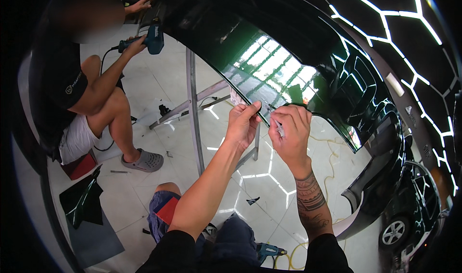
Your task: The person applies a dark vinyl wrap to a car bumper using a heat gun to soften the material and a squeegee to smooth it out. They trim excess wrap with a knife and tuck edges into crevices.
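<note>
A glossy dark green car bumper (204, 37) spans the upper middle, its lower edge running down toward me. My left hand (243, 126) is closed on that edge, thumb on the glossy face and fingers curled beneath. Just to its right, my right hand (293, 131) pinches a slim pale tool (279, 127) close against the same edge. The tool's tip and exact kind are hidden by my fingers. Window light and ceiling lamps reflect in the bumper beside both hands.
A grey metal stand (192, 104) is under the bumper. At left, another seated person holds a teal heat gun (155, 39). Dark film pieces (86, 205) lie on the floor. A second heat gun (270, 250) lies near my legs; a yellow cord (328, 177) trails at right.
</note>
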{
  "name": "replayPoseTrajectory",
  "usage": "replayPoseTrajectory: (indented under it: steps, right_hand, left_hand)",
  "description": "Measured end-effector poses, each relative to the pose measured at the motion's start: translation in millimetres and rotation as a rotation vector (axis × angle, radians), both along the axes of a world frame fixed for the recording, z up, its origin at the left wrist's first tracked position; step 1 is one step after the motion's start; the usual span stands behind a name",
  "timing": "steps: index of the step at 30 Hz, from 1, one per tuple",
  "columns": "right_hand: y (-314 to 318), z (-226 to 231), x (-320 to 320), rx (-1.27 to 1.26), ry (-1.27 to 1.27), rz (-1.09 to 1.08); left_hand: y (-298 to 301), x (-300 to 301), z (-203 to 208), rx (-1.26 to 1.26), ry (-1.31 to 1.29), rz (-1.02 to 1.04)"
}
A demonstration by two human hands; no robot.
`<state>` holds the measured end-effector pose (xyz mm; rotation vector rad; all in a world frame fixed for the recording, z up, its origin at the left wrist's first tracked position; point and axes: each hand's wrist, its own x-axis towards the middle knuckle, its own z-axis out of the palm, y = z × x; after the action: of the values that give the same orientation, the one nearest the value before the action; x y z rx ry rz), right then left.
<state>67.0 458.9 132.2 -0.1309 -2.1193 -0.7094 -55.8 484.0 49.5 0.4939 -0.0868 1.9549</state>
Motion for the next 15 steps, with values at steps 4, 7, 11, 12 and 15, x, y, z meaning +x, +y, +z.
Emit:
replayPoseTrajectory:
  steps: [4, 7, 11, 12, 15]
  right_hand:
    - [-1.8, 3.0, -0.3, -0.039, 0.013, 0.027]
    - [-2.1, 3.3, 0.7, -0.049, -0.001, 0.031]
    - [1.9, 2.5, 0.0, -0.003, -0.023, 0.027]
    - [2.7, 2.4, -0.8, 0.005, -0.024, 0.026]
    - [3.5, 2.1, -2.2, 0.025, -0.022, 0.022]
  left_hand:
    - [-2.1, 0.0, -2.3, 0.025, -0.004, 0.004]
    - [-6.8, 2.0, -0.2, 0.033, -0.083, -0.002]
    - [-6.3, 4.0, 1.6, 0.04, -0.129, 0.0]
    - [-5.3, 3.5, 0.6, 0.044, -0.121, 0.002]
    - [-4.3, 3.5, -1.8, 0.019, -0.097, -0.006]
